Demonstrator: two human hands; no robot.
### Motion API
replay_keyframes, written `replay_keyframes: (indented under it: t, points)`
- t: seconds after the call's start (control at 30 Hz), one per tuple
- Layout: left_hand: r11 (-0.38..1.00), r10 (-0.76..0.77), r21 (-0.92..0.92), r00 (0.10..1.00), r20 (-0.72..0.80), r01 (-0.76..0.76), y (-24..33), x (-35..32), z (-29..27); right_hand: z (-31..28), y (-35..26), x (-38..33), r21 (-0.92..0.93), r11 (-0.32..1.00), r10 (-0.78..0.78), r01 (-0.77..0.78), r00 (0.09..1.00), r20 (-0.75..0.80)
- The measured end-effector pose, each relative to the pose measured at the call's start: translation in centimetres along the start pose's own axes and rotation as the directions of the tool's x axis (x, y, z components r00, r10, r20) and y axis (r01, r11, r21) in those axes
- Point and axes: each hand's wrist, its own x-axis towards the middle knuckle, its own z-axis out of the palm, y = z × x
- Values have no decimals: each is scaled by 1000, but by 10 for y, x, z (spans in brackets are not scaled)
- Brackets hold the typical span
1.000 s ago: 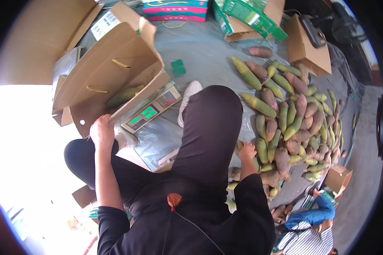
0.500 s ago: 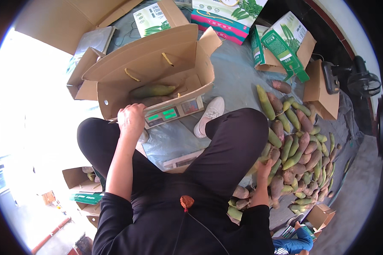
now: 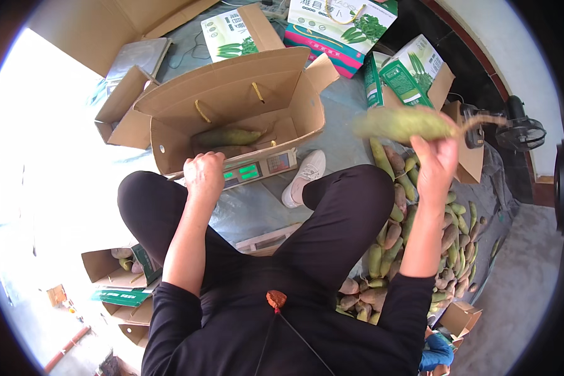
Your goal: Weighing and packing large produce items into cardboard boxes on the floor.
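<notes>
In my right hand (image 3: 437, 163) is a long green radish (image 3: 398, 124), blurred by motion, with a thin root trailing to the right. I hold it above the pile of radishes (image 3: 454, 241), some green and some purplish, on the right. My left hand (image 3: 204, 175) is closed over the near edge of an open cardboard box (image 3: 225, 78) with yellow rope handles. Inside the box a green radish (image 3: 230, 136) lies near the bottom, with a brownish one partly hidden by the near wall. Under the box stands a digital scale (image 3: 281, 161) with lit green displays.
Printed cartons (image 3: 338, 41) stand at the back, with more green-and-white boxes (image 3: 413, 72) at the back right. A small black fan (image 3: 521, 128) is at far right. Another person's blue sleeve (image 3: 437, 353) shows at lower right. Small open boxes (image 3: 113, 276) sit at left.
My right hand has risen from the radish pile, lifting a green radish up and forward. My left hand stays on the box edge. The view has shifted slightly.
</notes>
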Motion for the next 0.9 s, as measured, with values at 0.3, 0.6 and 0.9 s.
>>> replay_keyframes:
  t: [0.3,0.6,0.9]
  points:
    - [1000,4,18,999,37,-5,0,-2,-9,170,40,30,-296,924,-78,242,877,474]
    - [993,-1,117,995,104,-12,3,6,0,246,126,18,-751,503,281,427,742,609]
    - [992,-117,62,971,210,107,12,8,-12,137,60,48,-446,892,208,66,818,536]
